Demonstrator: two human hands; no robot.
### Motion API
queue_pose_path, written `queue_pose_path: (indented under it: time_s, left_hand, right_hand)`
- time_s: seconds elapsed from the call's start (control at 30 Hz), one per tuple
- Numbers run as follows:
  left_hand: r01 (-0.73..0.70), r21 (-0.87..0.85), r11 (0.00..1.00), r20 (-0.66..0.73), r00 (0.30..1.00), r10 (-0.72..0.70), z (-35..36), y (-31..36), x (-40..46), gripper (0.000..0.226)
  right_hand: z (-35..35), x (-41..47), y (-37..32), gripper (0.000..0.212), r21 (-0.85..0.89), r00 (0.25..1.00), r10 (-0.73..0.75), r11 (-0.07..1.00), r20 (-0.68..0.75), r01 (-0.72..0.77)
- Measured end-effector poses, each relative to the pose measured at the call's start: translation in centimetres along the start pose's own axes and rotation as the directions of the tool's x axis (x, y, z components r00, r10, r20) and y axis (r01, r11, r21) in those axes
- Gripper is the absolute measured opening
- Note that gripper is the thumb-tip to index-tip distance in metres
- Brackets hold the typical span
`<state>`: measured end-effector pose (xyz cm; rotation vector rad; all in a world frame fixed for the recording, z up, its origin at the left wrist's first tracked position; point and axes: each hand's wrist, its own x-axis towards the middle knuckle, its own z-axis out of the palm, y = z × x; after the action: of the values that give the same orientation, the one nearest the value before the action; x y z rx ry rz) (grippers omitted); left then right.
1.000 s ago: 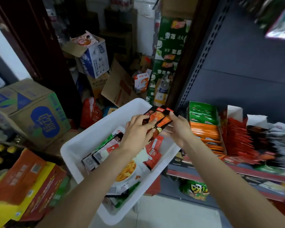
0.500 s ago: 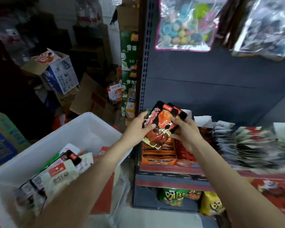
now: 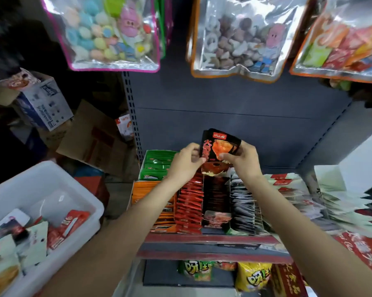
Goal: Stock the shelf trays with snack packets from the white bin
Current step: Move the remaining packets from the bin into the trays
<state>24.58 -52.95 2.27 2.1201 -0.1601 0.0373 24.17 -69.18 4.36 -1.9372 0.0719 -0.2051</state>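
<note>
A small stack of black-and-orange snack packets (image 3: 220, 144) is held upright above the shelf trays. My left hand (image 3: 186, 162) grips its left edge and my right hand (image 3: 243, 160) pinches its right side. Right beneath it stands a dark tray (image 3: 216, 195) with matching black packets, one lying at its front. A red-packet tray (image 3: 189, 202) sits to its left and a grey-packet tray (image 3: 242, 204) to its right. The white bin (image 3: 58, 179) with mixed packets is at the lower left.
Orange (image 3: 150, 191) and green (image 3: 157, 166) packet trays fill the shelf's left end, white packets (image 3: 292, 189) its right. Large clear candy bags (image 3: 114, 33) hang overhead. Cardboard boxes (image 3: 95, 138) crowd the floor to the left. Chip bags (image 3: 252, 276) sit on the shelf below.
Both hands have carried the packet stack from above the white bin rightward and up over the shelf trays. The view has swung to face the shelf.
</note>
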Motion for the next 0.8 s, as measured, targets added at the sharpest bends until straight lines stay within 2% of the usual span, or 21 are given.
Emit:
queue_pose_path:
  time_s: [0.1, 0.27, 0.4, 0.57, 0.63, 0.8]
  left_hand:
    - [-0.039, -0.045, 0.998, -0.064, 0.997, 0.036, 0.7, 1.5, 0.9, 0.041]
    - [-0.109, 0.045, 0.993, -0.091, 0.989, 0.112, 1.8, 1.8, 1.8, 0.032]
    - [-0.132, 0.105, 0.986, -0.067, 0.988, 0.139, 2.5, 1.3, 2.4, 0.016]
    - [-0.186, 0.157, 0.970, -0.034, 0.981, 0.193, 2.4, 1.0, 2.5, 0.010]
    - [-0.188, 0.168, 0.968, -0.002, 0.982, 0.191, 2.2, 0.8, 2.5, 0.012]
    - [-0.134, 0.146, 0.980, -0.026, 0.990, 0.139, 2.1, 0.8, 3.1, 0.007]
  right_hand:
    - [-0.7, 1.1, 1.3, 0.029, -0.026, 1.000, 0.000, 1.000, 0.021, 0.001]
    - [-1.1, 2.3, 3.5, 0.024, -0.078, 0.998, -0.016, 0.997, 0.058, 0.021]
    - [-1.3, 2.6, 4.5, 0.020, -0.087, 0.996, 0.000, 0.996, 0.085, 0.007]
    - [-2.4, 2.8, 4.4, 0.021, -0.212, 0.981, -0.052, 0.973, 0.185, 0.091]
    - [-2.7, 2.9, 4.1, 0.025, -0.265, 0.969, -0.075, 0.954, 0.235, 0.139]
    - [-3.0, 3.4, 3.6, 0.024, -0.346, 0.953, -0.117, 0.914, 0.281, 0.214]
